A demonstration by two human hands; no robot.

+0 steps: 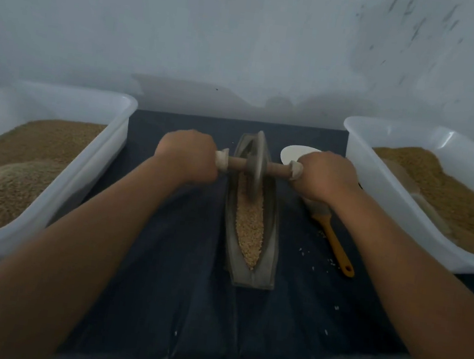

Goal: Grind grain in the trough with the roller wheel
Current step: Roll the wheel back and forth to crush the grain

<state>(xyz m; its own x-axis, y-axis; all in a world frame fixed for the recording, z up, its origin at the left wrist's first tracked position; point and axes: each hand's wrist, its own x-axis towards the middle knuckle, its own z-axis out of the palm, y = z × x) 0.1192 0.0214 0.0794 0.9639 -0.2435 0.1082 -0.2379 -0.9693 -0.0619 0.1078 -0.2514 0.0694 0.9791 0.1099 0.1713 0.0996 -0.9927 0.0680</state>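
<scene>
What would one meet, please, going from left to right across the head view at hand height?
Left grain tub → left hand → roller wheel in the trough → right hand → right grain tub.

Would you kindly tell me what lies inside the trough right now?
Pale grain fills the trough from its near tip up to the roller wheel, which stands in it. Anything beneath or beyond the wheel is hidden.

Left arm: bare, stretched forward from the lower left, nearly straight.
Left hand (pixel 186 154): knuckles up, fingers curled round the left end of the axle of the roller wheel (pixel 257 164).
Right arm: bare, reaching in from the lower right — a mirror of the left.
Right hand (pixel 325 176): knuckles up, fist wrapped round the axle's right end.
Wrists: level with each other — well apart.
</scene>
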